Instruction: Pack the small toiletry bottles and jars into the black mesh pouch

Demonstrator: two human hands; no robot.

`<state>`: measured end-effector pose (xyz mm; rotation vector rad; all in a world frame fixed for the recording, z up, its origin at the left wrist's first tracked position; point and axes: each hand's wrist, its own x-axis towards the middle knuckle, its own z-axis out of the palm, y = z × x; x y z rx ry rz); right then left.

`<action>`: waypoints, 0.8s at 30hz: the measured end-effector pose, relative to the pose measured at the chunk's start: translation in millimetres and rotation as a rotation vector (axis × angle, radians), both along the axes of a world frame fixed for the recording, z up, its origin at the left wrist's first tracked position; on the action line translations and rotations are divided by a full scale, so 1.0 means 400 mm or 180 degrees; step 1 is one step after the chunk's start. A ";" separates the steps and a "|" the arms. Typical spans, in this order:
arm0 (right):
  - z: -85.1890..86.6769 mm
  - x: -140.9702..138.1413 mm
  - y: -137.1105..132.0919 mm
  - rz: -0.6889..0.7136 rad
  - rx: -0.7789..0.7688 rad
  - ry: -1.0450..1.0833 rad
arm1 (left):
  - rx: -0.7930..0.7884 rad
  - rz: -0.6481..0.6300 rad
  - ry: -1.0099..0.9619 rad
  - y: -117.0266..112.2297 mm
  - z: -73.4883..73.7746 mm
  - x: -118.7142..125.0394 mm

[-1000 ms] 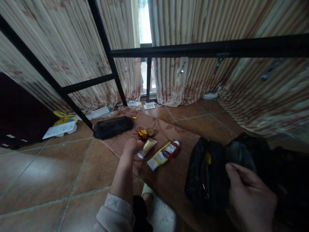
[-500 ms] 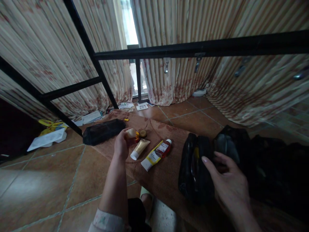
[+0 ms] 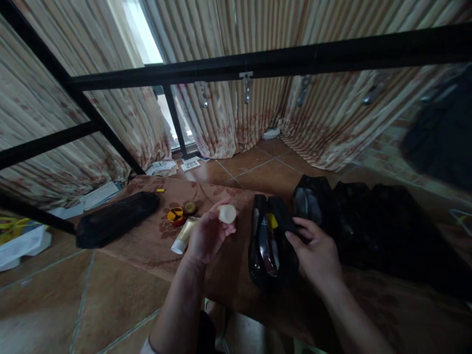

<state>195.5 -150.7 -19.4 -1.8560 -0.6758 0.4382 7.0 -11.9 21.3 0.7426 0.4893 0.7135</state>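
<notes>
Sitting in the left hand [image 3: 207,237]: a pale object [image 3: 227,213].

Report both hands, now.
Left hand: holding a small, round, cream-coloured object.
Right hand: holding the edge of an open black fabric pouch.

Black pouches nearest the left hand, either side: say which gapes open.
The open pouch at the right hand, showing a yellow item inside; the long pouch shows no opening.
</notes>
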 end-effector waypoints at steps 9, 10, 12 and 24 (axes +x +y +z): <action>0.010 0.005 -0.006 -0.0034 -0.0032 -0.0005 | 0.0492 -0.0028 0.0119 -0.021 -0.005 0.024; 0.011 0.006 -0.007 -0.0022 -0.0044 -0.0022 | 0.0570 -0.0014 0.0173 -0.024 -0.005 0.025; 0.014 0.006 -0.008 -0.0031 -0.0083 -0.0067 | 0.0740 -0.0012 0.0275 -0.028 -0.005 0.029; 0.032 0.002 -0.010 -0.0028 -0.0200 -0.0275 | 0.1735 0.0067 0.0410 -0.043 -0.011 0.056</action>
